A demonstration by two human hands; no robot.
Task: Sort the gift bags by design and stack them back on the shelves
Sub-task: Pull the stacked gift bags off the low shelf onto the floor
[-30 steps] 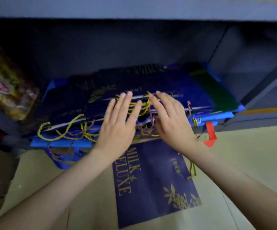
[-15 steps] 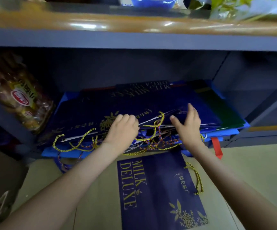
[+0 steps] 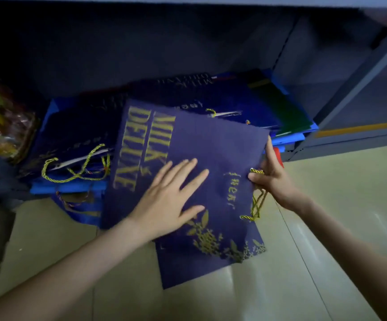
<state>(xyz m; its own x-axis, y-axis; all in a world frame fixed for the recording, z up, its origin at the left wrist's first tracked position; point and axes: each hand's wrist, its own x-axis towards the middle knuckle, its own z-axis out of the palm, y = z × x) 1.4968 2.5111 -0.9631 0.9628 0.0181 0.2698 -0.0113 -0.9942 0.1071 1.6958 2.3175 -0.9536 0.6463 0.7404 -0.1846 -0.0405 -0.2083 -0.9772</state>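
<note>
A flat navy gift bag (image 3: pixel 201 144) with gold "MILK DELUXE" lettering lies tilted, half on the bag stack and half over the floor. My left hand (image 3: pixel 171 195) rests flat on its face, fingers spread. My right hand (image 3: pixel 269 179) pinches the bag's right edge beside its gold cord handle (image 3: pixel 256 205). Another navy bag (image 3: pixel 188 267) lies on the floor beneath it. A stack of similar navy and blue bags (image 3: pixel 76 133) with gold cords fills the lowest shelf, with a green-faced bag (image 3: pixel 278 105) at the right.
A packet of wrapped snacks (image 3: pixel 0 119) sits at the shelf's left. A grey shelf upright (image 3: pixel 359 82) stands at the right. Beige tiled floor (image 3: pixel 327 228) spreads in front. A red tag (image 3: pixel 279 156) shows behind my right hand.
Both hands left the cords on the shelf stack. A navy "MILK DELUXE" bag came up from the floor and now lies partly onto the stack under my hands.
</note>
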